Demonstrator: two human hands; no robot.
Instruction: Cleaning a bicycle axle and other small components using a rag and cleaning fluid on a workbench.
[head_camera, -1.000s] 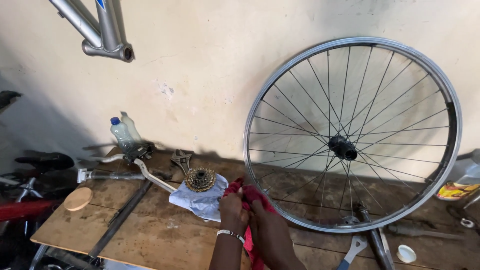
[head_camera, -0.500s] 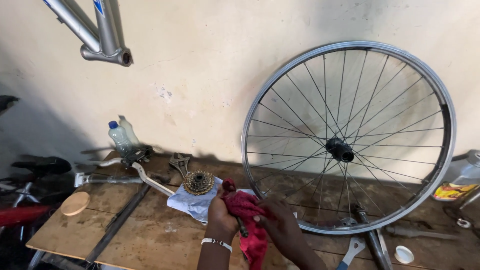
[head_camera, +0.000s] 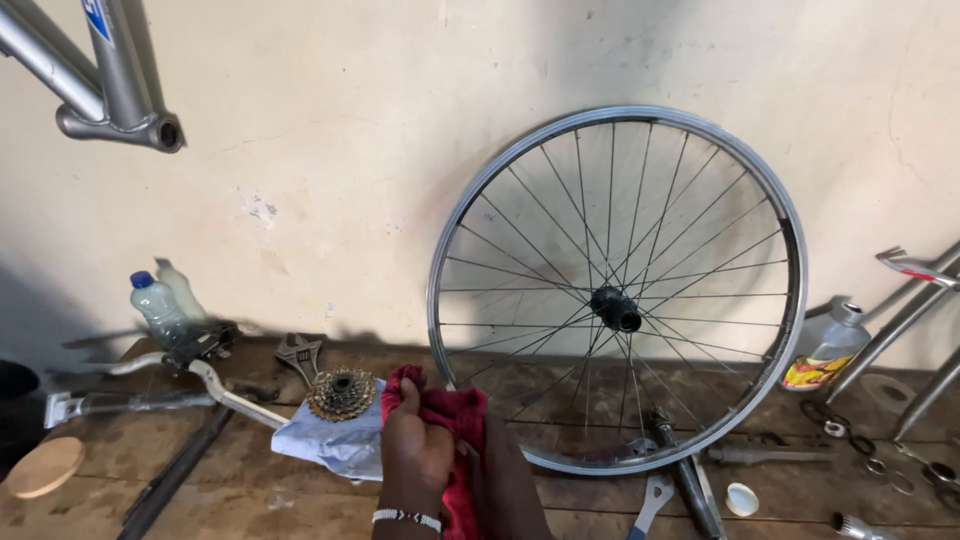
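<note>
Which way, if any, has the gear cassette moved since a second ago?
No. The gear cassette still sits on the white paper, equally close to the wheel rim; only the camera shifted.

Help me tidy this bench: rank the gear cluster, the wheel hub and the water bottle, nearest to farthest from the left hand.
1. Gear cluster: just left of the left hand, on white paper.
2. Wheel hub: up and to the right.
3. Water bottle: far left, by the wall.
</note>
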